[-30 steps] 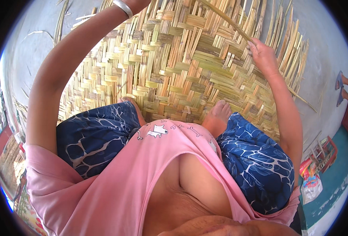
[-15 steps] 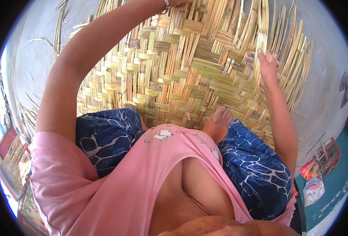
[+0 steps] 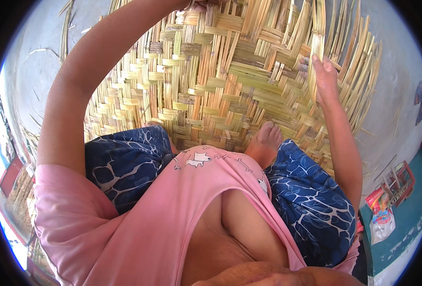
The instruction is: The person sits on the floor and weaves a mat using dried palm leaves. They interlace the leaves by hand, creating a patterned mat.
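Observation:
A woven mat [image 3: 211, 100] of flat split strips, pale yellow, green and brown, spreads out before me beneath my feet. My right hand [image 3: 323, 72] is closed around a bundle of long pale strips [image 3: 317, 33] at the mat's right side, thumb on top. Loose strip ends fan out past that hand. My left hand [image 3: 200, 5] reaches to the mat's far part at the top edge of the view. Only a bit of it shows beside a wristband, and its fingers are mostly cut off.
My bare foot [image 3: 268, 140] rests on the mat's near part. Scattered strips lie on the grey floor [image 3: 396, 62]. At the right are a plastic packet [image 3: 381, 219], a red-framed rack [image 3: 399, 183] and another person's feet in blue slippers [image 3: 419, 102].
The view has shifted slightly, so the mat appears a little higher. My left hand has slipped further toward the top edge. My right hand keeps its hold on the strips.

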`<state>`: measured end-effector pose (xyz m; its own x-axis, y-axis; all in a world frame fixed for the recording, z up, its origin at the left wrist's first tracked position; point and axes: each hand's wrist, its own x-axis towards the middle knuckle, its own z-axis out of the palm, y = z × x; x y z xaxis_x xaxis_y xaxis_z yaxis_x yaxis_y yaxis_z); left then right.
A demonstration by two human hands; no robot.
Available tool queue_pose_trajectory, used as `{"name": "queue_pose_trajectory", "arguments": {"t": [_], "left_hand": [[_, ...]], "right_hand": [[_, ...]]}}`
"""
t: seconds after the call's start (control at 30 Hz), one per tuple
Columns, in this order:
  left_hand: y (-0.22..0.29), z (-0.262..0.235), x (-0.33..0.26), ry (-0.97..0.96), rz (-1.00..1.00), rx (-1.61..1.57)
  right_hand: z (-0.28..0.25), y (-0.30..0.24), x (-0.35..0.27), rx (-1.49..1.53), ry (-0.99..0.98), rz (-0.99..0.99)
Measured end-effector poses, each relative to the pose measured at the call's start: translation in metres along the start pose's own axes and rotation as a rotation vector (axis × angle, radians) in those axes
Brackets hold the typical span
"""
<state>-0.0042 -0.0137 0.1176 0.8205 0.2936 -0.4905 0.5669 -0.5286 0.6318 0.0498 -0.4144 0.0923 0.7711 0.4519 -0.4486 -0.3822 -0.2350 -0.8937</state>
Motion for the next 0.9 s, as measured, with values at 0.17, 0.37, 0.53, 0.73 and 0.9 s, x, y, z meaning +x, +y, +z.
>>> {"name": "queue_pose_trajectory", "arguments": {"t": [0.17, 0.37, 0.53, 0.73, 0.9], "left_hand": [[-0.021, 0.001, 0.002, -0.036, 0.013, -0.178], [-0.021, 0.002, 0.003, -0.003, 0.080, -0.097], [-0.023, -0.002, 0.008, -0.020, 0.113, 0.072], [-0.018, 0.029, 0.036, 0.128, 0.734, 1.436], [-0.003, 0.021, 0.014, 0.206, 0.312, 0.606]], "right_hand": [[0.003, -0.003, -0.006, -0.014, -0.025, 0.014], [0.001, 0.005, -0.008, 0.023, -0.039, 0.013], [0.004, 0.005, -0.013, 0.007, -0.040, 0.035], [0.006, 0.000, -0.013, 0.011, -0.029, 0.061], [0.009, -0.005, -0.017, 0.023, -0.025, 0.065]]}}
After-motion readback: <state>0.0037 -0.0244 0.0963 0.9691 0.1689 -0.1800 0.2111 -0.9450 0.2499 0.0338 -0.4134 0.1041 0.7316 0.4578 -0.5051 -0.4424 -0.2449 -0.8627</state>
